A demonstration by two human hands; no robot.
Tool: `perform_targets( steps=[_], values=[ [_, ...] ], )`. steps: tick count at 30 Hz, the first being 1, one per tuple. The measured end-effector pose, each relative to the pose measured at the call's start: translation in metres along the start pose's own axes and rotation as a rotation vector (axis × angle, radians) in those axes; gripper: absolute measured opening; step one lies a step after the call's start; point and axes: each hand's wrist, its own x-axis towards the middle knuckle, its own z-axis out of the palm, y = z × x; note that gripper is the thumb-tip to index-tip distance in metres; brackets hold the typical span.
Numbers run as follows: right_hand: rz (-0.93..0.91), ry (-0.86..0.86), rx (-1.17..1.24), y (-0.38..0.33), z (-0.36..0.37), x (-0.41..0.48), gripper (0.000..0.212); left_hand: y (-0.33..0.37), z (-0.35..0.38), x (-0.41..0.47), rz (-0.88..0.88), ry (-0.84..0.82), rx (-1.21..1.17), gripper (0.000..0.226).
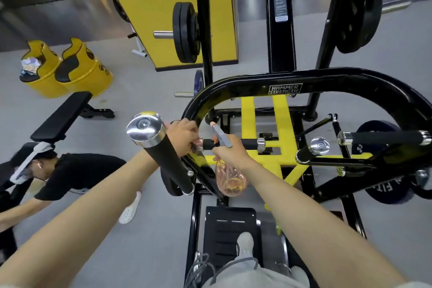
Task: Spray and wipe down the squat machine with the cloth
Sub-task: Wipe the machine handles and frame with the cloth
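Gym floor, grey, with a yellow pillar behind. Squat machine: black tube over a yellow base, weight plates loaded. Wearer's shoe is on its footplate.

Left hand: fingers curled round the curved front tube, just where the foam crossbar grip meets it. A dark scrap shows at the hand's far edge; cannot tell whether that is the cloth, which is not otherwise seen.

Right hand: clamped on the neck of the spray bottle. The bottle is pink and see-through and hangs below the fist. Its grey nozzle points up and forward at the inside of the tube's bend, close to it.

Judged step: wetting the bend and the grip; most of the machine looks not yet reached.

Notes for doing it well:
- Draw the nozzle back a little so the mist spreads rather than runs.
- Move the left fingers out of the spray line first.
- Short squeezes; foam soaks.
- Wipe along the tube, then round the grip, before it drips onto the footplate.
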Motion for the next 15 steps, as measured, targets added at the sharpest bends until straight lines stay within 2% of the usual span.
perform_targets(
  steps=[2, 3, 7, 9, 12, 14, 15],
  values=[
    [-0.017, -0.017, 0.01, 0.001, -0.001, 0.001, 0.027, -0.003, 0.003, 0.014, -0.012, -0.091, 0.185, 0.027],
    [-0.028, -0.018, 0.005, 0.002, -0.002, 0.001, 0.027, -0.004, 0.002, 0.023, 0.035, -0.082, 0.228, 0.026],
    [-0.065, -0.002, -0.038, 0.008, -0.001, 0.005, 0.019, 0.0, -0.014, 0.053, 0.055, -0.197, 0.141, 0.018],
    [-0.048, 0.009, -0.032, 0.01, 0.001, 0.006, 0.022, 0.001, -0.018, 0.063, -0.017, -0.353, 0.09, 0.018],
    [-0.04, 0.002, 0.004, 0.011, 0.001, 0.005, 0.028, -0.015, -0.017, 0.074, -0.229, -0.49, -0.47, 0.028],
    [-0.034, -0.004, 0.039, 0.013, 0.0, 0.005, 0.03, -0.034, -0.02, 0.075, -0.272, -0.491, -0.784, 0.031],
    [-0.028, -0.001, 0.051, 0.013, 0.0, 0.005, 0.03, -0.043, -0.023, 0.074, -0.246, -0.471, -0.838, 0.032]
  ],
)
